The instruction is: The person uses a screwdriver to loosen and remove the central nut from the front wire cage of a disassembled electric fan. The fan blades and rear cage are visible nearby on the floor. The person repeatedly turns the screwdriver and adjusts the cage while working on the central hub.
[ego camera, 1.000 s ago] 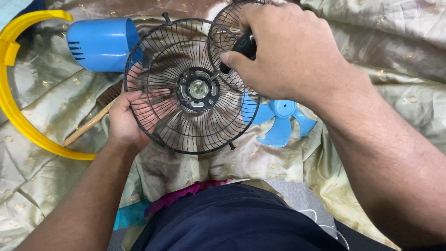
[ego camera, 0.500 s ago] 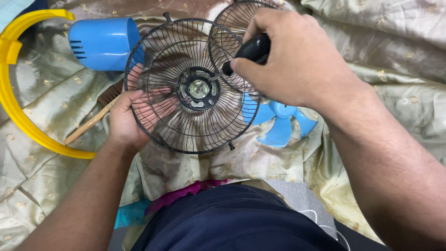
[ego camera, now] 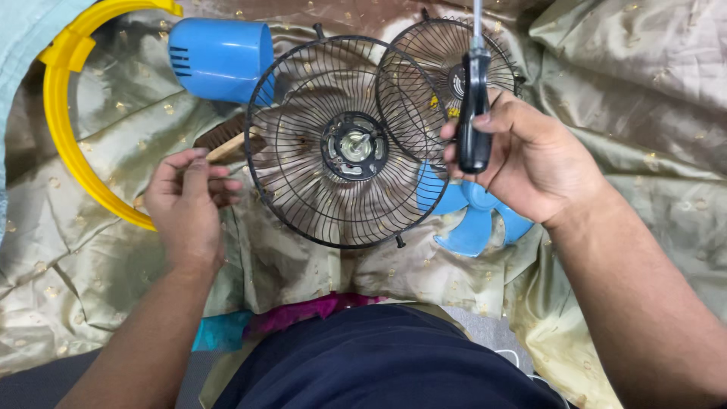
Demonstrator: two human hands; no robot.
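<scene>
A black wire fan grille lies face up on the cloth, with the motor hub and shaft at its middle. My left hand hovers just left of its rim, fingers loosely curled and holding nothing, beside a wooden-handled brush. My right hand is to the right of the grille and grips a black-handled screwdriver, held upright with its metal shaft pointing away from me. A second black grille lies behind, partly overlapping the first. A blue fan blade lies under my right hand.
A blue motor cover lies at the back left. A yellow plastic ring curves along the left side. Everything rests on a crumpled gold-green cloth. My dark-clothed lap fills the near edge.
My left hand has let go of the grille's left rim and pulled back. My right hand moved right, off the hub, and turned the screwdriver upright.
</scene>
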